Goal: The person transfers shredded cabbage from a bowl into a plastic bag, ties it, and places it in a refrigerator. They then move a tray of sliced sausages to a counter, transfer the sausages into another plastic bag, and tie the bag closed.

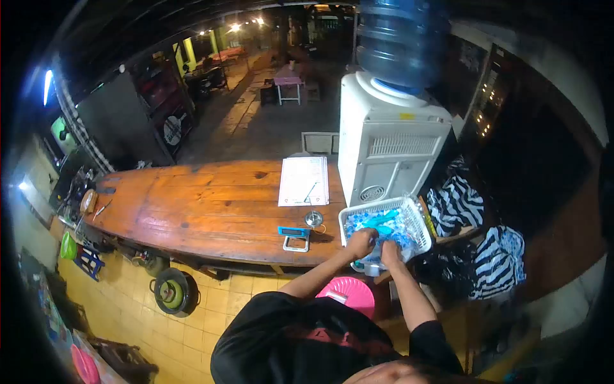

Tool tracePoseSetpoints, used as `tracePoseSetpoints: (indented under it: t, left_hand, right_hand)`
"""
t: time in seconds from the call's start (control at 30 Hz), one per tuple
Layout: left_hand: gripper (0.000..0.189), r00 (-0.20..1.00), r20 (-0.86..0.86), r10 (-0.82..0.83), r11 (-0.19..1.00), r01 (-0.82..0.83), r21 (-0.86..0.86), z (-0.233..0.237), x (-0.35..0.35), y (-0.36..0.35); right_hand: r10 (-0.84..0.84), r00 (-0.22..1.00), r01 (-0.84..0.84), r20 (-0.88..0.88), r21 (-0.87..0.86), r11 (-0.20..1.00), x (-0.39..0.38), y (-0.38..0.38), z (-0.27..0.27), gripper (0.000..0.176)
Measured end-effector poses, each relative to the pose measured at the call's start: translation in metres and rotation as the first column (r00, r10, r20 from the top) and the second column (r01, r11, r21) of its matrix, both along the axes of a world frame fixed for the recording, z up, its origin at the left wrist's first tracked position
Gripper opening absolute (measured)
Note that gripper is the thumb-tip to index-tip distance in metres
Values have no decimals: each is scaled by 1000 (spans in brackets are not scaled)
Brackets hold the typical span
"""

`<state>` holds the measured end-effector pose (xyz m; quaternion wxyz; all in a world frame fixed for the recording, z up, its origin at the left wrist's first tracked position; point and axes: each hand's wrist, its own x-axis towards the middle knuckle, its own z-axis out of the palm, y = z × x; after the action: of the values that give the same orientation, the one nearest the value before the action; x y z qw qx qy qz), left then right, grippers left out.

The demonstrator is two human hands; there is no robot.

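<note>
A white plastic basket [419,224] sits at the right end of the wooden counter, with blue-and-white patterned contents and bright blue plastic [382,217] inside. Both of my hands are over its near side, close together. My left hand [362,243] is closed in a fist. Beside it, my right hand [390,253] is closed too, knuckles up. Thin see-through plastic, apparently a plastic bag [369,259], shows between and below my fingers. The exact grip of the fingertips is hidden.
Behind the basket stands a white water dispenser [393,144] with a large bottle. On the counter [211,198] lie paper sheets [300,182], a round metal object [313,219] and a blue-and-white device [295,238]. A pink stool [352,294] stands below; striped bags [499,262] are right.
</note>
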<state>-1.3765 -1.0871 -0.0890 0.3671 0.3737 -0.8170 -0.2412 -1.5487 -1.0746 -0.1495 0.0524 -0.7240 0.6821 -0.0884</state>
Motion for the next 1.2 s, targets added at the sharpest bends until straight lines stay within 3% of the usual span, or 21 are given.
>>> tracePoseSetpoints:
  t: [0.03,0.1,0.17,0.23,0.27,0.3,0.37,0.47,0.5,0.57,0.6,0.67,0.7,0.77,0.83,0.93,1.1,1.17,1.2]
  left_hand:
    - [22,1000,-8,16,1000,-17,-6,1,-2,1]
    - [27,989,136,63,992,-48,-113,2,-6,2]
    - [31,977,205,53,992,-27,-126,-2,-10,3]
    - [35,961,274,41,990,-2,-141,-9,-16,0]
    - [33,919,390,64,985,5,-173,-13,-19,1]
    - [31,861,501,89,979,17,-203,-19,-23,1]
    - [27,863,498,90,976,23,-217,-31,-27,-2]
    - [24,772,630,91,982,37,-186,-27,-33,-3]
    - [24,774,619,132,974,17,-228,-24,-35,0]
    - [24,772,611,173,964,-6,-266,-18,-38,5]
    - [25,828,523,204,956,-54,-288,-16,-39,10]
    - [32,903,379,204,950,-88,-301,-18,-43,12]
    - [32,900,385,205,952,-93,-291,-18,-45,15]
    - [35,938,320,135,961,-45,-273,-14,-47,18]
    - [40,947,313,75,969,5,-249,-3,-41,23]
    - [36,998,68,17,959,3,-283,10,-40,36]
    - [19,998,-37,40,985,-46,-164,32,-28,42]
    - [11,988,-157,10,990,-31,-137,48,-5,58]
    - [12,995,-102,21,990,-35,-139,57,12,69]
  right_hand:
    - [16,1000,-17,-8,-6,1000,3,3,6,18]
    - [-13,994,15,107,-14,1000,1,11,18,20]
    - [-50,996,52,75,-24,998,1,12,25,21]
    - [92,978,-68,189,-126,990,-8,9,28,20]
    - [128,961,-89,245,-165,982,-12,10,27,16]
    - [136,961,-98,240,-163,982,-14,9,23,16]
    - [169,977,-124,129,-297,947,-19,10,14,12]
    - [153,980,-104,123,-335,937,-24,17,12,14]
    - [156,980,-107,124,-333,937,-23,20,15,14]
    - [-29,993,50,117,-180,982,-20,28,30,13]
    - [-28,992,49,123,-173,984,-18,32,35,13]
    - [19,990,19,141,-257,966,-17,38,47,11]
    - [23,989,14,146,-246,969,-18,42,51,11]
    - [192,954,-76,229,-433,898,-20,47,61,8]
    - [233,936,-94,262,-453,886,-20,58,83,8]
    - [290,923,-80,255,-607,791,-18,73,123,7]
    - [385,894,-78,229,-766,638,-2,109,206,6]
    - [396,883,14,254,-855,518,18,138,253,3]
    - [421,871,40,255,-889,456,30,149,274,1]
